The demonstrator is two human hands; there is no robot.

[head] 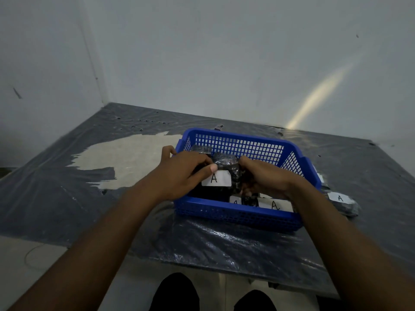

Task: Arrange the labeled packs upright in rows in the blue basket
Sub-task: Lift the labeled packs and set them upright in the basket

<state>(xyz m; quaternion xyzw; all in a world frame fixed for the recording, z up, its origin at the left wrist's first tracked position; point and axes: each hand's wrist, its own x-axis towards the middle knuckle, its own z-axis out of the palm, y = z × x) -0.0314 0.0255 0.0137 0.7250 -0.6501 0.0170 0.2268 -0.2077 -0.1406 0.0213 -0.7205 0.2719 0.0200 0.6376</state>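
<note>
While both hands close on one dark pack (224,169) over the blue basket (238,215), the likeliest slip is that pack tipping over as it is set down. The left hand (182,173) pinches its left edge, thumb pressed beside the white "A" label (216,178), and the right hand (262,176) curls around its right side, so the pack hangs upright above the basket's middle, label facing the person. Its wrapping looks glossy and its filling lumpy, so I judge it soft and slippery, with no flat base to stand on; let go without support, it may slump forward or sideways.

Two more labelled packs (275,205) sit against the near wall of the basket, and another dark pack (201,149) lies in the far left corner. Whether those near ones stand firmly cannot be told, since the rim hides their lower parts. Pushing the held pack down beside them could knock them flat or bury a label.

One further pack (341,202) lies outside on the plastic-covered worktop (67,176), just beside the basket's right end, partly hidden by the right forearm. A careless sweep of that arm could shove it away. The light basket may also slide on the slick sheet if pressed from one side.
</note>
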